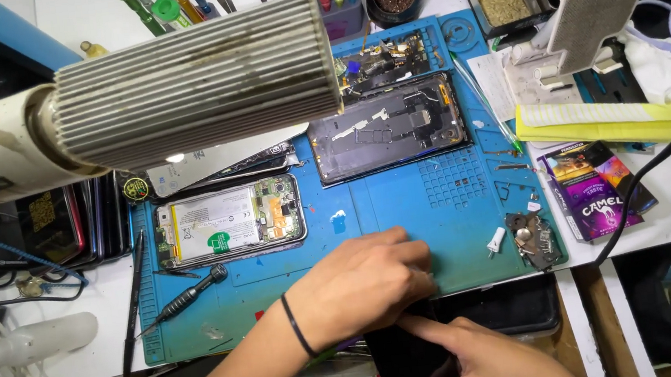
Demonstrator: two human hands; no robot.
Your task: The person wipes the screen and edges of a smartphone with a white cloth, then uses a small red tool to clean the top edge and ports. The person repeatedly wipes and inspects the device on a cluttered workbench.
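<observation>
We see our left hand (365,280), a thin black band around its wrist, curled knuckles-up over the near edge of the blue silicone repair mat (402,198); its fingertips are hidden, so we cannot tell what it grips. Just below it our right hand (483,359) presses an extended forefinger onto the flat black glossy phone (405,354) that lies under both hands. Beyond the left hand lies an opened phone with a white battery (228,222), a black-handled screwdriver (186,297) beside it, and farther off a dark stripped phone frame (387,126)
</observation>
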